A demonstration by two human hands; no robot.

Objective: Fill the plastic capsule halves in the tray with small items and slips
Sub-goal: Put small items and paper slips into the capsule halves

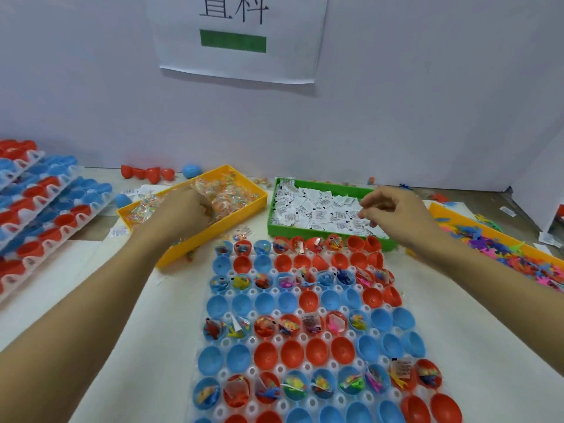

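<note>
I'm watching both hands reach away from the tray and into the supply bins, so I'm reading this as the restocking step: picking up the next items before dropping them into the capsule halves. The left hand is dipping into the yellow bin of small clear packets, fingers curled down among them; I cannot tell whether it is actually pinching a packet, since the fingertips are hidden. The right hand is hovering over the green bin of white slips, thumb and forefinger drawn together in a pinch — whether a slip is already caught between them is too small to make out.

The tray is lying in front of the person, between the two forearms. Its rows are alternating: some rows of red and blue halves are already holding toys and slips, and the empty halves are sitting in the rows between. At the far row, a couple of red halves on the right end are looking bare.

My judgement is that the next move is calling for each hand to lift clear with one item only, then carry it back over a half that is lacking it — a light, precise drop, since the cups are shallow and packed close together.
</note>
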